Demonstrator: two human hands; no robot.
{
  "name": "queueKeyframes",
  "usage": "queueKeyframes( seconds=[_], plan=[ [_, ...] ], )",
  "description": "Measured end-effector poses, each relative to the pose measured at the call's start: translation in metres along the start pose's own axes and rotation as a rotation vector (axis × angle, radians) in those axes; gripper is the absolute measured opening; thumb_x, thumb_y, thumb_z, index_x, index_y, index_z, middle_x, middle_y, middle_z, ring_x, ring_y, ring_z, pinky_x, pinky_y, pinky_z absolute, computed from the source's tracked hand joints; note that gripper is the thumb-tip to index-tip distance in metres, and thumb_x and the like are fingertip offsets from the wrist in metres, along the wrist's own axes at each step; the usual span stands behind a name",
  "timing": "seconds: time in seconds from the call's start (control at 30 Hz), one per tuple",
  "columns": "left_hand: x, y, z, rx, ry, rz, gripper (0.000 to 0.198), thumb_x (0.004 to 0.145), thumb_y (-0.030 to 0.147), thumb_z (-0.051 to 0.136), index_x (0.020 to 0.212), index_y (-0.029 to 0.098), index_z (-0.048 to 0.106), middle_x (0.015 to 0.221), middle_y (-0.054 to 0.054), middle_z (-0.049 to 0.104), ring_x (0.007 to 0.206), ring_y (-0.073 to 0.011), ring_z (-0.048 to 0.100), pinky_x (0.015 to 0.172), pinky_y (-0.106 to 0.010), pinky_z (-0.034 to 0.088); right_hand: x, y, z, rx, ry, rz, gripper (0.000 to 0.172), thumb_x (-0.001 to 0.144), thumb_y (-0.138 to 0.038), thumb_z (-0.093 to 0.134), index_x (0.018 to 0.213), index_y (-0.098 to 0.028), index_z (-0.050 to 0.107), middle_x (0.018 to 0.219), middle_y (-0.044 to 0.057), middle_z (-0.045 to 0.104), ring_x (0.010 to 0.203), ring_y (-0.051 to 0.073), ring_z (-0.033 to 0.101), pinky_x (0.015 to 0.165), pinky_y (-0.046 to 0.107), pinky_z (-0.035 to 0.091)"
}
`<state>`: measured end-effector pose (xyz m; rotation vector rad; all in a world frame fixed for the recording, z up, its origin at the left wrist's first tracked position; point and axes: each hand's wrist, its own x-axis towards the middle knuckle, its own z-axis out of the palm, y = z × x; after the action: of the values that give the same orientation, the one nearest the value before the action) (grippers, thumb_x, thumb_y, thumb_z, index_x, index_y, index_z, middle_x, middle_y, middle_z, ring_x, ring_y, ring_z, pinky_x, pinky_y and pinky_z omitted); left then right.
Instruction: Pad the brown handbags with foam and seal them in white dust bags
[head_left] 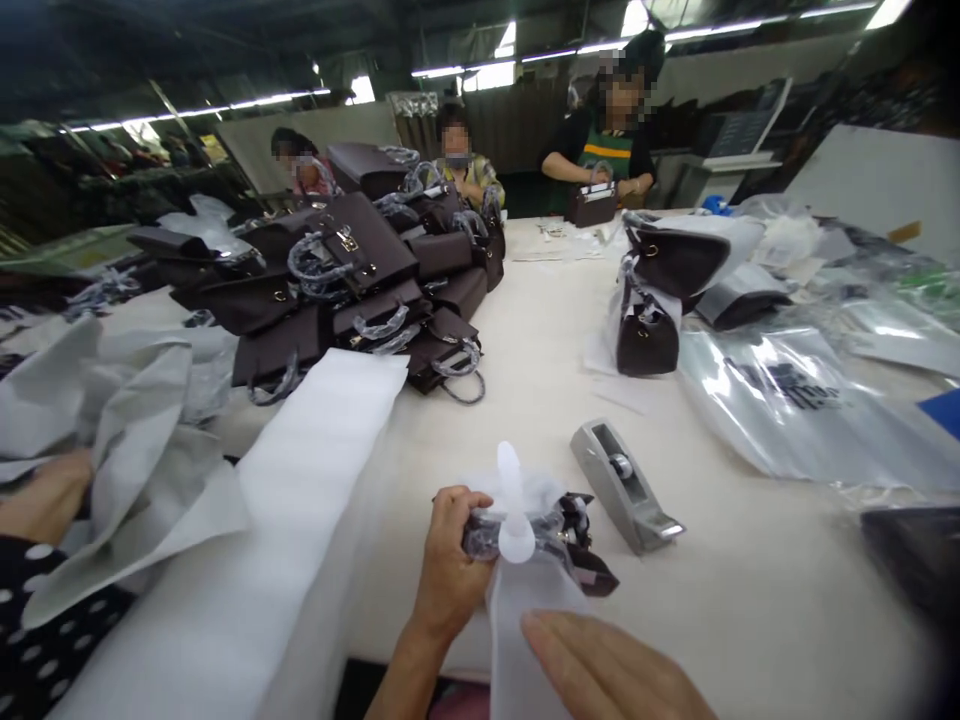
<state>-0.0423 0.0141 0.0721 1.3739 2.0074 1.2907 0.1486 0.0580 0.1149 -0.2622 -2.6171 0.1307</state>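
Just in front of me stands a dark brown handbag (pixel 592 572), seen from above, its handles wrapped in clear plastic film. My left hand (pixel 454 560) is closed around the wrapped handles (pixel 481 537) on their left side. A strip of white foam sheet (pixel 525 600) passes over the bag at the handles and runs down toward me, with a narrow white end (pixel 510 475) sticking up beyond them. Stretched fingers of my right hand (pixel 611 665) lie flat along the strip's right edge; its thumb is hidden. Right of the bag sits a grey tape dispenser (pixel 626 485).
Brown handbags (pixel 367 245) are piled at the back left. A stack of white foam sheets (pixel 300 480) lies left, beside another person's hand (pixel 49 495) and grey paper (pixel 142 450). Two handbags (pixel 649 335) and clear plastic bags (pixel 795 395) lie right. Several people sit or stand behind the table.
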Motion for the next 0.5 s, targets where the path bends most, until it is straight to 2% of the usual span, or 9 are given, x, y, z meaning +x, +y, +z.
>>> queueKeyframes(
  seconds=[0.1, 0.2, 0.27, 0.33, 0.43, 0.5],
  plan=[
    [-0.001, -0.002, -0.013, -0.046, -0.102, 0.021, 0.037, 0.072, 0.015, 0.059, 0.108, 0.021, 0.051, 0.105, -0.006, 0.047, 0.099, -0.0202, 0.049, 0.087, -0.035, 0.043, -0.004, -0.021, 0.042, -0.234, 0.000, 0.034, 0.037, 0.085, -0.014, 0.033, 0.112, -0.010, 0.057, 0.111, 0.012, 0.062, 0.100, 0.025, 0.059, 0.078, 0.034, 0.053],
    [-0.010, -0.012, -0.034, -0.098, -0.213, 0.037, 0.056, 0.077, 0.026, 0.059, 0.128, 0.025, 0.036, 0.131, -0.009, 0.038, 0.124, -0.0243, 0.034, 0.105, -0.044, 0.029, -0.015, -0.024, 0.070, -0.289, -0.063, 0.019, 0.040, 0.086, -0.020, 0.033, 0.119, -0.012, 0.054, 0.114, 0.012, 0.060, 0.102, 0.029, 0.058, 0.075, 0.042, 0.054],
    [-0.018, -0.024, -0.048, -0.123, -0.260, 0.007, 0.074, 0.073, 0.039, 0.065, 0.135, 0.026, 0.026, 0.144, -0.008, 0.023, 0.135, -0.0275, 0.016, 0.110, -0.049, 0.016, -0.021, -0.021, 0.073, -0.332, -0.163, -0.104, 0.044, 0.085, -0.023, 0.038, 0.127, -0.014, 0.047, 0.118, 0.011, 0.058, 0.102, 0.030, 0.058, 0.074, 0.043, 0.055],
    [-0.025, -0.037, -0.060, -0.161, -0.326, -0.037, 0.095, 0.063, 0.050, 0.071, 0.139, 0.027, 0.019, 0.149, -0.008, 0.012, 0.137, -0.0288, 0.004, 0.111, -0.051, 0.009, -0.022, -0.018, 0.067, -0.358, -0.249, -0.221, 0.050, 0.084, -0.028, 0.042, 0.132, -0.014, 0.042, 0.120, 0.012, 0.057, 0.100, 0.032, 0.059, 0.071, 0.044, 0.056],
    [-0.028, -0.050, -0.068, -0.237, -0.455, -0.067, 0.110, 0.056, 0.048, 0.076, 0.141, 0.026, 0.010, 0.149, -0.009, 0.010, 0.136, -0.0279, 0.007, 0.111, -0.050, 0.012, -0.018, -0.015, 0.054, -0.317, -0.325, -0.302, 0.052, 0.086, -0.037, 0.042, 0.132, -0.013, 0.042, 0.121, 0.012, 0.055, 0.098, 0.032, 0.061, 0.068, 0.043, 0.057],
    [-0.027, -0.055, -0.063, -0.184, -0.483, -0.035, 0.112, 0.056, 0.038, 0.079, 0.141, 0.026, 0.008, 0.149, -0.010, 0.012, 0.136, -0.0277, 0.012, 0.110, -0.050, 0.017, -0.013, -0.012, 0.047, -0.270, -0.366, -0.291, 0.055, 0.088, -0.042, 0.040, 0.134, -0.012, 0.039, 0.124, 0.011, 0.052, 0.102, 0.030, 0.059, 0.071, 0.039, 0.057]
  ],
)
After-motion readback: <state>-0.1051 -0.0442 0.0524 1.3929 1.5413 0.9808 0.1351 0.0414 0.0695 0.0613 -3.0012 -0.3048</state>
